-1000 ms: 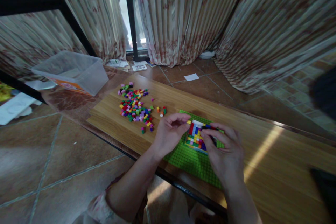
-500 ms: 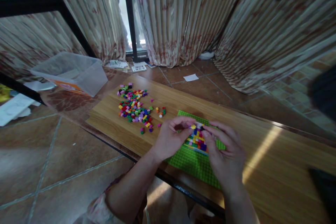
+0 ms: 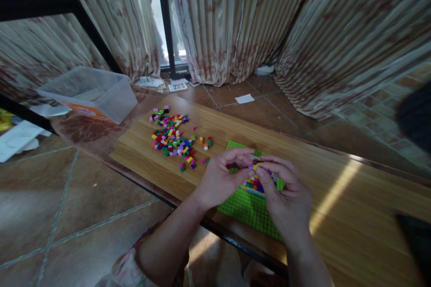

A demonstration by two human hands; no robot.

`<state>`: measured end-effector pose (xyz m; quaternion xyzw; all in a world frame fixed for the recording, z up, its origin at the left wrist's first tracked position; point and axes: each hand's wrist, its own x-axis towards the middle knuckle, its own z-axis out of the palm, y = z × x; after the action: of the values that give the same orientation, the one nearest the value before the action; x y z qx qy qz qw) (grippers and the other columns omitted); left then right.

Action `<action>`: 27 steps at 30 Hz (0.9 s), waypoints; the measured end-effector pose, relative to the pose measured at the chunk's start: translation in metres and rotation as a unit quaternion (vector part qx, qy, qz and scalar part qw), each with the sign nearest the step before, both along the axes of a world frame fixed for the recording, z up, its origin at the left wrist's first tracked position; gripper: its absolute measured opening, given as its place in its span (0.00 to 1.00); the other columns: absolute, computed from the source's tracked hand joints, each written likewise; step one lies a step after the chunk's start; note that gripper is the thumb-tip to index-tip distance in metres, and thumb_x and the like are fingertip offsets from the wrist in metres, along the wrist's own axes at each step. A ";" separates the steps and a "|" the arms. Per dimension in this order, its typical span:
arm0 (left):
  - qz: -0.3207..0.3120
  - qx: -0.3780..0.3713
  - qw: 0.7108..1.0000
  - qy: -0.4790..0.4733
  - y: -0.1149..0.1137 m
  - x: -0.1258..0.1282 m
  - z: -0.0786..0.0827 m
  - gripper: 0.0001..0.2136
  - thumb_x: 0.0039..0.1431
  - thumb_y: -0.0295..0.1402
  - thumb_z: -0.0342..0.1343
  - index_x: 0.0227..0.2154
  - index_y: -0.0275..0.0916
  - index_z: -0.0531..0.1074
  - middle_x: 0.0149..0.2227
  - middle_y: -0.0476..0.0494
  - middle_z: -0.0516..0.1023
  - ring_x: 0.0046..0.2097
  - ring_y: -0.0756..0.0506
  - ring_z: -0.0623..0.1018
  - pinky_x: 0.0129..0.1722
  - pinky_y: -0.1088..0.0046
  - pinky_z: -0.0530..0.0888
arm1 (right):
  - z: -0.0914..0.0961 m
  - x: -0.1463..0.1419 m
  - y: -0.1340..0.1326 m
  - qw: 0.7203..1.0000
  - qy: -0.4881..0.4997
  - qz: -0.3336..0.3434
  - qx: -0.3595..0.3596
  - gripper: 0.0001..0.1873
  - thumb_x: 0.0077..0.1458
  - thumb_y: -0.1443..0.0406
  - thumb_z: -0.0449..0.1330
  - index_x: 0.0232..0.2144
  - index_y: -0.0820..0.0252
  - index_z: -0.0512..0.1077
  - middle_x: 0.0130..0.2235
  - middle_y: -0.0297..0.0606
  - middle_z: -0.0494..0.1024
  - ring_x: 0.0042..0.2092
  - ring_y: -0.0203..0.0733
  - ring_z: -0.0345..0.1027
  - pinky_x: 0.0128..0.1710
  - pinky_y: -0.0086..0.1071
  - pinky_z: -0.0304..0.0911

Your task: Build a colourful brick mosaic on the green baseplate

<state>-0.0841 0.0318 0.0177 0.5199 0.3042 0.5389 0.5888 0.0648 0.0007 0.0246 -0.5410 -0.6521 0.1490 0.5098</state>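
Compared with a second ago, the fingertips of the two hands have been brought closer together, and more of the brick build (image 3: 251, 184) is now covered by them. The white and red bricks seen earlier at its far side are now mostly blocked from view. By the left hand (image 3: 220, 179), a few small bricks (image 3: 204, 160) are now exposed that were not seen then. The pile of loose bricks (image 3: 173, 136) appears unchanged.

The build is set on the green baseplate (image 3: 249, 210), which is laid on the wooden table (image 3: 336, 179). The near edge of the build is slanted down toward the right, roughly in line with the front edge of the table; which way its long axis is turned cannot be told, since its far and right parts are covered.

The left hand is curled, its thumb and index tips parted by a small gap. The right hand (image 3: 289, 195) is bent over the build, its thumb and index tips held close together. A yellow piece (image 3: 256, 167) is seen between the two hands, but by which hand it is gripped, if by either, cannot be made out. A dark object (image 3: 415, 242) is cut off at the right edge.
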 end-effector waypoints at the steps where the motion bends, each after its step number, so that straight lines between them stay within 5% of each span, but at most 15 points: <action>1: -0.002 0.000 1.000 -0.002 0.000 0.000 0.001 0.15 0.54 0.31 0.66 0.45 0.38 0.76 0.33 0.49 0.76 0.36 0.51 0.76 0.41 0.75 0.74 | 0.001 0.000 0.000 1.000 0.001 0.003 -0.005 0.05 0.59 0.60 0.63 0.36 0.52 0.77 0.44 0.36 0.78 0.49 0.43 0.70 0.52 0.43 0.62; 14: -0.048 -0.011 0.999 0.009 -0.003 -0.005 0.010 0.14 0.55 0.34 0.66 0.44 0.37 0.77 0.35 0.45 0.79 0.37 0.49 0.78 0.42 0.72 0.74 | 0.009 0.008 -0.002 0.987 0.137 0.039 -0.069 0.04 0.55 0.60 0.66 0.32 0.52 0.79 0.41 0.36 0.78 0.45 0.43 0.71 0.47 0.41 0.66; 17: -0.044 -0.004 0.999 0.026 -0.002 -0.007 0.009 0.14 0.55 0.33 0.66 0.44 0.37 0.77 0.35 0.45 0.79 0.37 0.49 0.77 0.42 0.73 0.74 | 0.009 0.012 0.001 0.985 0.166 -0.004 -0.048 0.03 0.53 0.61 0.67 0.31 0.53 0.79 0.39 0.36 0.78 0.43 0.43 0.72 0.46 0.41 0.67; 22: 0.055 -0.025 0.996 0.065 0.005 -0.010 0.003 0.10 0.54 0.29 0.63 0.41 0.36 0.77 0.32 0.48 0.76 0.34 0.51 0.75 0.40 0.75 0.73 | 0.002 0.015 0.007 0.994 0.019 -0.107 0.004 0.06 0.55 0.59 0.66 0.32 0.53 0.80 0.39 0.37 0.79 0.44 0.45 0.71 0.49 0.45 0.64; 27: 0.121 0.005 0.981 0.150 0.007 -0.013 0.001 0.09 0.54 0.24 0.59 0.38 0.37 0.78 0.33 0.47 0.76 0.36 0.49 0.75 0.41 0.74 0.73 | -0.004 0.008 0.010 0.989 -0.102 -0.107 0.021 0.09 0.57 0.57 0.63 0.33 0.54 0.80 0.39 0.38 0.79 0.46 0.47 0.68 0.49 0.44 0.63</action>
<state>-0.0971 0.0385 0.0185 0.5569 0.4468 0.5236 0.4649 0.0724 0.0104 0.0210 -0.6096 -0.6418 0.0237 0.4647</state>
